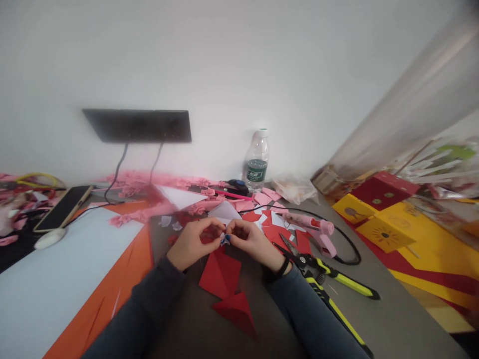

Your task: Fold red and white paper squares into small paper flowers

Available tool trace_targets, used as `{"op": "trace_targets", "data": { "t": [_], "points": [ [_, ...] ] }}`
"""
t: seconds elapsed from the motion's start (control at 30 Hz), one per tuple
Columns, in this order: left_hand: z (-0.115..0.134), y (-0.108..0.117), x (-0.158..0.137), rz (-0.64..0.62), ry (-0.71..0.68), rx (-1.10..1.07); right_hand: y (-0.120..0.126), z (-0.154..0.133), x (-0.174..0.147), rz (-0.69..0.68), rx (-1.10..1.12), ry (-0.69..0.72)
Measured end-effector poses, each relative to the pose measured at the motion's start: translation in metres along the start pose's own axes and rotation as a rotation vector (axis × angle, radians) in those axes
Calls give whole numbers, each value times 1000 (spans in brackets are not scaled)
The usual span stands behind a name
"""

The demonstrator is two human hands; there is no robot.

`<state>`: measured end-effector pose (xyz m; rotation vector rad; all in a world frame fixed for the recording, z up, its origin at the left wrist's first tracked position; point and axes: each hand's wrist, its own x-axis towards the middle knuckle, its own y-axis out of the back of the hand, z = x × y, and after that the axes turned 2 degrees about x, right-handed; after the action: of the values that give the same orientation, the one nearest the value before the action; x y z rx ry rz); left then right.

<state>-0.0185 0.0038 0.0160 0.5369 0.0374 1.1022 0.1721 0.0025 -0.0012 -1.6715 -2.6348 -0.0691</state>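
Observation:
Over the middle of the table, my left hand (198,242) and my right hand (254,242) meet at the fingertips. Both pinch a small piece of white paper (223,241) between them; its exact shape is mostly hidden by the fingers. A dark blue nail shows on my right hand. Just below lie folded red paper pieces: a square (220,274) and a pointed one (238,313). Behind the hands stands a pale folded sheet (225,211). Right of my right hand rest yellow-and-black pliers (322,271) with open handles.
A pink glue gun (314,227) with a black cord lies among red paper scraps (277,234). A water bottle (257,162) stands by the wall. Pink paper flowers (138,214) spread behind. At left are white sheets (71,279), a phone (63,208) and a mouse (50,239); yellow boxes (387,232) stand right.

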Motion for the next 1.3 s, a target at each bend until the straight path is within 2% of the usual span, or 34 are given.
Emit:
{"op": "trace_targets", "data": {
  "t": [0.27,0.43,0.87,1.1,1.3],
  "points": [
    [2,-3,-1,88,-11,126,-7,3,0,68,-31,91],
    [1,-6,-1,133,87,2,-7,3,0,78,-46,83],
    [-2,-7,0,100,155,-104,-5,8,2,71,92,3],
    [-5,-5,1,271,152,-43,-5,9,3,183,168,63],
    [-3,-11,-1,204,181,-187,-8,7,2,217,214,78]
  ]
}}
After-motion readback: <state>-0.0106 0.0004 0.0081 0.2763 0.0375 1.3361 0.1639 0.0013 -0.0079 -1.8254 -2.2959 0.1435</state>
